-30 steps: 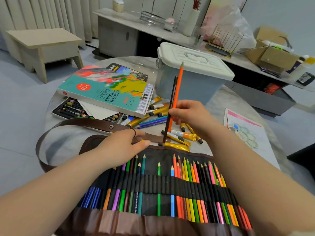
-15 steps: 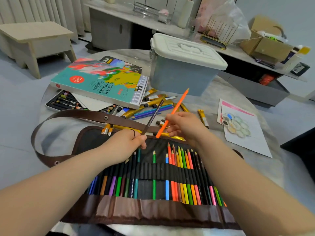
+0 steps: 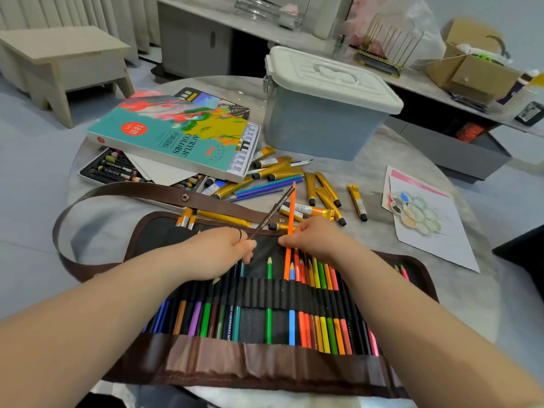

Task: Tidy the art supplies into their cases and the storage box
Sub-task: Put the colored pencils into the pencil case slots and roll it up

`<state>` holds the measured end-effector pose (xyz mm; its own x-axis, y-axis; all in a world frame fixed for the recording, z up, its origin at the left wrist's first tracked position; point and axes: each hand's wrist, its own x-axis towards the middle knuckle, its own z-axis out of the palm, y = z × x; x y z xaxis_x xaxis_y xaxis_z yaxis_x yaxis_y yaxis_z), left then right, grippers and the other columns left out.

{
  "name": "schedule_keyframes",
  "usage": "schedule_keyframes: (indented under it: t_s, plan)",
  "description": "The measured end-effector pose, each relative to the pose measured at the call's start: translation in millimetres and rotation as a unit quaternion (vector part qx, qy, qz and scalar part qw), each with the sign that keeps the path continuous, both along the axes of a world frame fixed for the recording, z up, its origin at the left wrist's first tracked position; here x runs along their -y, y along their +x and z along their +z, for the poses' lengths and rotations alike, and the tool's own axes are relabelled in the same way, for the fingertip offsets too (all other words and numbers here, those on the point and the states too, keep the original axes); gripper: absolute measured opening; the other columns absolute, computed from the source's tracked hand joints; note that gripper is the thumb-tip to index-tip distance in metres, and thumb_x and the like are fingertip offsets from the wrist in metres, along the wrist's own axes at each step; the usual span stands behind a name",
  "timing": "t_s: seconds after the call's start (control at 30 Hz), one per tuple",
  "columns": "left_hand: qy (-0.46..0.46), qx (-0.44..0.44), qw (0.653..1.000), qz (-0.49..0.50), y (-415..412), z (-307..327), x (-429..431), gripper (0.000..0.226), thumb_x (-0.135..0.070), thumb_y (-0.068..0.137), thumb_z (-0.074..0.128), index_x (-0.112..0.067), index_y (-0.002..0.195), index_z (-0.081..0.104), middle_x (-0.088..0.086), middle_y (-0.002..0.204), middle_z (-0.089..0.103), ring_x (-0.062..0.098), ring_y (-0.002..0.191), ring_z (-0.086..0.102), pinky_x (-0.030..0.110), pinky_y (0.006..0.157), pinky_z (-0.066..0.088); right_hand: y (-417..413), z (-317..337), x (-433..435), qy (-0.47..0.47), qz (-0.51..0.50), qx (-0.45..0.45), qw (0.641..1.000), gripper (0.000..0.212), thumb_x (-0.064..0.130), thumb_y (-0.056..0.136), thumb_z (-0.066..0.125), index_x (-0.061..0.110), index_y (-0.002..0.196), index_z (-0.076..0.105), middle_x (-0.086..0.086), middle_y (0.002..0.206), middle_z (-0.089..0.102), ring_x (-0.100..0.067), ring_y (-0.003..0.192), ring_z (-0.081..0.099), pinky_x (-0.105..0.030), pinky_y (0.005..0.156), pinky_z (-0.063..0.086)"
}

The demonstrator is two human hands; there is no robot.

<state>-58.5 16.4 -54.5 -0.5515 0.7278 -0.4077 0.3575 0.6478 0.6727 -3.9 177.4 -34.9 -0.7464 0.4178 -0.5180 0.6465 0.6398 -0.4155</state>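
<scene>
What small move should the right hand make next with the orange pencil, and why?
Probably slide the orange pencil down through the elastic band: the right hand pinches it in line with the slots, its lower end at the band beside the blue pencil.

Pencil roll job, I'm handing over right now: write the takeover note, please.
Left hand pinches a dark brown pencil, raised over the pencil roll.
Right hand holds an orange pencil, lower end at the elastic loops, not seated.
Done: most loops filled; a few in the middle empty.
Left: seat both pencils; collect the loose blue and purple pencils; return the scattered paint tubes to the acrylic colours box; storage box has its lid on.
</scene>
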Motion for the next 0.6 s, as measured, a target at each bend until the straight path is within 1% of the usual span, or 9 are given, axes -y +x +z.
schedule_keyframes:
  t_s: [0.1,0.2,0.23,0.33,0.43,0.5,0.53,0.57,0.6]
  plan:
    - [0.001,0.0,1.0,0.001,0,0,0,0.036,-0.03,0.1,0.029,-0.027,0.071,0.049,-0.003,0.12,0.061,0.012,0.114,0.051,0.024,0.097,0.033,-3,-2,1,0.0,-0.015,0.009,1.0,0.038,0.034,0.087,0.059,0.013,0.062,0.041,-0.001,0.066,0.042,-0.01,0.061,0.041,-0.022,0.055,0.032]
    - [-0.006,0.0,1.0,-0.008,1,0,0,0.036,-0.03,0.1,0.028,-0.027,0.071,0.048,-0.002,0.122,0.06,0.013,0.116,0.051,0.027,0.101,0.033,-3,-8,3,0.017,0.002,0.017,1.0,0.04,0.034,0.089,0.057,0.012,0.06,0.04,-0.002,0.064,0.04,-0.016,0.067,0.045,-0.024,0.06,0.035]
    - [-0.007,0.001,1.0,-0.009,0,0,1,0.036,-0.03,0.1,0.028,-0.027,0.071,0.048,-0.002,0.123,0.06,0.013,0.117,0.05,0.028,0.102,0.033,-3,-8,3,0.013,0.011,0.026,1.0,0.038,0.034,0.089,0.056,0.012,0.061,0.042,-0.002,0.064,0.041,-0.016,0.067,0.045,-0.024,0.06,0.035]
    - [-0.008,0.002,1.0,-0.011,0,0,1,0.035,-0.03,0.1,0.028,-0.028,0.072,0.049,-0.003,0.123,0.06,0.012,0.117,0.05,0.029,0.104,0.032,-1,3,-4,-0.034,0.038,0.09,0.995,0.031,0.033,0.089,0.055,0.014,0.066,0.05,0.0,0.06,0.043,-0.012,0.053,0.036,-0.023,0.051,0.031]
    - [-0.011,0.001,1.0,-0.012,1,0,1,0.035,-0.031,0.1,0.028,-0.028,0.072,0.049,-0.004,0.122,0.06,0.012,0.117,0.05,0.03,0.106,0.032,-2,6,-8,-0.043,0.074,0.146,0.986,0.033,0.034,0.09,0.053,0.016,0.063,0.047,0.0,0.058,0.041,-0.012,0.051,0.033,-0.024,0.052,0.03]
    - [-0.014,0.002,1.0,-0.012,1,1,0,0.036,-0.031,0.1,0.028,-0.028,0.072,0.049,-0.004,0.122,0.06,0.012,0.117,0.05,0.032,0.107,0.032,-3,5,-7,-0.043,0.082,0.159,0.983,0.032,0.035,0.091,0.052,0.016,0.064,0.047,0.001,0.059,0.04,-0.012,0.053,0.034,-0.024,0.053,0.031]
    - [-0.016,0.003,1.0,-0.013,1,1,0,0.036,-0.031,0.1,0.028,-0.028,0.072,0.049,-0.004,0.122,0.06,0.012,0.117,0.05,0.032,0.107,0.032,-3,5,-6,-0.043,0.082,0.16,0.983,0.03,0.036,0.091,0.052,0.016,0.069,0.051,0.001,0.061,0.041,-0.013,0.057,0.037,-0.025,0.055,0.034]
    - [-0.017,0.004,1.0,-0.013,0,1,1,0.036,-0.031,0.1,0.028,-0.028,0.072,0.05,-0.004,0.121,0.06,0.012,0.117,0.05,0.033,0.108,0.032,-3,6,-6,-0.037,0.081,0.16,0.983,0.028,0.039,0.091,0.051,0.016,0.078,0.057,0.001,0.065,0.042,-0.014,0.063,0.042,-0.026,0.061,0.039]
    - [-0.015,0.008,1.0,-0.013,0,1,1,0.036,-0.031,0.1,0.029,-0.027,0.072,0.05,-0.005,0.121,0.06,0.012,0.117,0.05,0.033,0.108,0.032,-4,7,-5,-0.024,0.081,0.157,0.984,0.032,0.044,0.09,0.05,0.014,0.087,0.061,0.002,0.069,0.044,-0.015,0.072,0.046,-0.028,0.068,0.042]
